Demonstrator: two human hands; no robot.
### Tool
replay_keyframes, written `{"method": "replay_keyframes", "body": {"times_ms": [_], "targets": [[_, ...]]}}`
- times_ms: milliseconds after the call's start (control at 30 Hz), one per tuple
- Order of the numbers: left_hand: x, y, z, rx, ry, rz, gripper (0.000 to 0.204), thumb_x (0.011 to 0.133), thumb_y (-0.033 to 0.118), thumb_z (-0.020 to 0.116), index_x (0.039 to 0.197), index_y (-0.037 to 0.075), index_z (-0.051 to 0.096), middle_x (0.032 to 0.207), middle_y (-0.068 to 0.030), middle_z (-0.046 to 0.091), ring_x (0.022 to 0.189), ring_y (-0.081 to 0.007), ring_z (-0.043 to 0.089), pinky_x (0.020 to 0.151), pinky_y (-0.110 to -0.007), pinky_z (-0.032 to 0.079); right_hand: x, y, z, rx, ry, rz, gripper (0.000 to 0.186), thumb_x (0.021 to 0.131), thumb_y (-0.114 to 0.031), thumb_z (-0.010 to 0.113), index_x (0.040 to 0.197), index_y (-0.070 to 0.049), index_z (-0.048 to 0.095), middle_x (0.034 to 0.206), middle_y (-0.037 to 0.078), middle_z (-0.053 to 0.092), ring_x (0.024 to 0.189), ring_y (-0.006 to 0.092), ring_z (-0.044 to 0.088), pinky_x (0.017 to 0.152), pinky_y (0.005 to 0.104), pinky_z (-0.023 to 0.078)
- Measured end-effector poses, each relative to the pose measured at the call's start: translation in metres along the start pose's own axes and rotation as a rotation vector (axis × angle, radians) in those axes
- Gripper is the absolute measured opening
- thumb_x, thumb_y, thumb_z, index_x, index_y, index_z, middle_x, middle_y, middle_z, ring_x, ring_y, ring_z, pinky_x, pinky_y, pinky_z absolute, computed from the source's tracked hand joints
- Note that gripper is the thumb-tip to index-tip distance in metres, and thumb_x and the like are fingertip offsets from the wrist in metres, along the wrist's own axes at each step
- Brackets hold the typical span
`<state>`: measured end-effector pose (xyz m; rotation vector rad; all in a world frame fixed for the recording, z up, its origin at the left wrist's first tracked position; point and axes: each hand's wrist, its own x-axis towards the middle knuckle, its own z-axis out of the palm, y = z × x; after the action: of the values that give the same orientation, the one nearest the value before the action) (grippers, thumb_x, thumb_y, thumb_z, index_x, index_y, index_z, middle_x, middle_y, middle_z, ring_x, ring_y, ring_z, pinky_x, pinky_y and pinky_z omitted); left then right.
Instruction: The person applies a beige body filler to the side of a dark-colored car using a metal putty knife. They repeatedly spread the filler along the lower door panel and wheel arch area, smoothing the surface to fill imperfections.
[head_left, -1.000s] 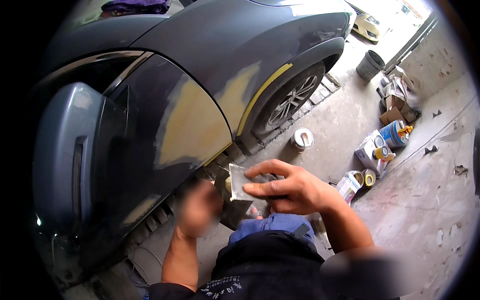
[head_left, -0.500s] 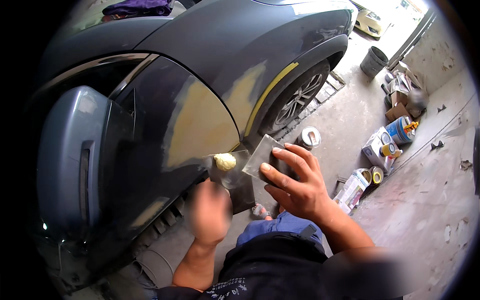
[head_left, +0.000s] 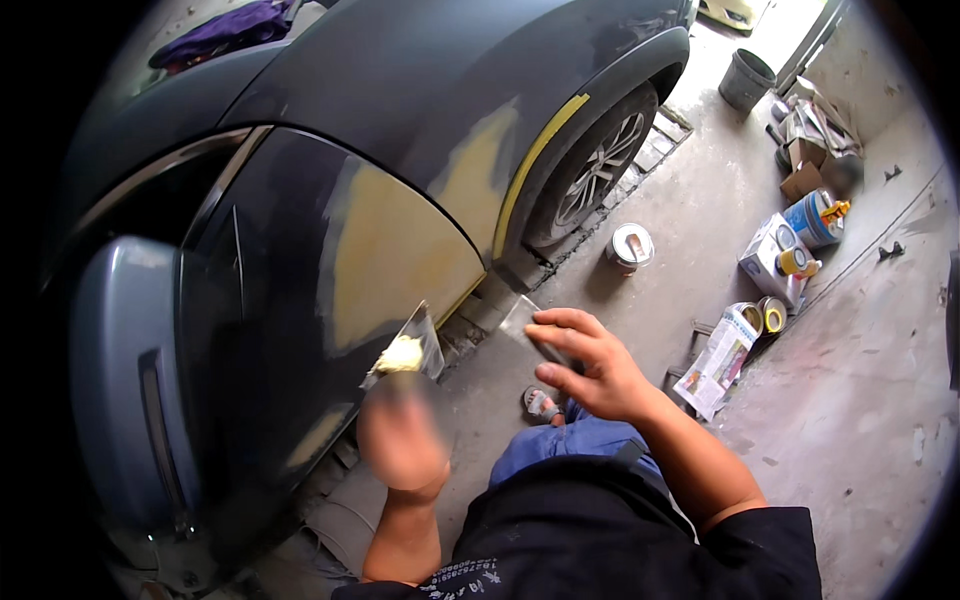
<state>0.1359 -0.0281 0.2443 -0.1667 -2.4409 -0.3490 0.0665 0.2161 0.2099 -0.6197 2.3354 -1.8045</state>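
Observation:
My left hand [head_left: 403,440], its fingers blurred, grips a thin, semi-clear putty board [head_left: 432,345] tilted steeply beside the car door. A lump of pale yellow body filler [head_left: 402,353] sits on the board. In my right hand [head_left: 590,362] is a flat, semi-clear spreader [head_left: 519,318], pinched between thumb and fingers. The two tools are apart. Beyond them, a broad patch of yellow filler [head_left: 390,265] covers part of the dark car door [head_left: 280,240]. A second filler patch [head_left: 474,165] lies on the fender, near yellow trim tape [head_left: 535,165] along the wheel arch.
The side mirror [head_left: 125,370] juts out at left. A front wheel [head_left: 600,170] stands past the door. On the floor are a lidded can [head_left: 631,246] and a dark bucket [head_left: 746,80]. Cans, boxes and newspaper [head_left: 718,362] line the right wall [head_left: 850,400].
My left hand has moved down and left, and its board with filler is tilted more steeply. My hands are farther apart. The whole view has shifted slightly.

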Motion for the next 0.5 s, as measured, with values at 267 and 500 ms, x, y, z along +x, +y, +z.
{"method": "replay_keyframes", "body": {"times_ms": [267,500], "targets": [[-0.029,-0.019,0.051,-0.382,-0.244,-0.414,0.031,0.094,0.013,0.052,0.117,-0.006,0.056,0.111,-0.0185,0.062,0.101,-0.0324,0.06,0.089,-0.039,0.046,0.048,0.085,-0.007,0.416,-0.098,0.358,0.051,0.082,-0.009,0.058,0.133,-0.009,0.055,0.123,0.009,0.052,0.102,0.0191,0.055,0.085,0.0301,0.046],[-0.024,-0.005,0.072,-1.095,-0.137,-1.115,0.038,0.089,0.0,0.05,0.126,-0.007,0.046,0.122,-0.0166,0.057,0.112,-0.0232,0.056,0.102,-0.037,0.04,0.117,0.122,0.022,0.406,-0.157,0.233,0.054,0.081,-0.01,0.057,0.135,-0.007,0.05,0.133,0.017,0.047,0.122,0.0352,0.046,0.104,0.0406,0.038]]}}
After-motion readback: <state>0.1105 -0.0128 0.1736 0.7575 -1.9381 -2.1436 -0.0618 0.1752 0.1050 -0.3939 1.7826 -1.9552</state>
